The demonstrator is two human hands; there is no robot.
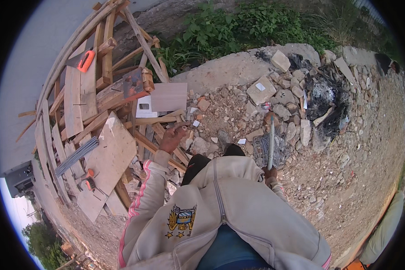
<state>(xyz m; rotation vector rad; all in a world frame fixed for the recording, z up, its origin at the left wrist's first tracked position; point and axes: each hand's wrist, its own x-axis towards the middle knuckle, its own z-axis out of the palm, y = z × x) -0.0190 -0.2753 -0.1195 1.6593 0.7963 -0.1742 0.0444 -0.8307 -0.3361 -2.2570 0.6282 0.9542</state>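
Observation:
My left hand [172, 138] is closed, fingers bent together, beside the end of the wood pile; what they hold, if anything, is too small to name. My right hand [270, 173], partly hidden by the jacket sleeve, grips the near end of a hammer [271, 146]. Its pale, pipe-like handle points away from me, and its brownish head is hard to make out against the stones. Under and around the handle lies a tangle of grey wire [262, 150]. A rubble stone [199, 146] sits just right of my left hand.
Planks and beams [107, 49] are heaped at the left. On them lie an orange-handled handsaw [86, 61], a bundle of metal rods [77, 155], an orange-and-black tool [90, 183] and a plywood board [108, 157]. Rubble [261, 90] and a charred heap [326, 96] lie ahead and right.

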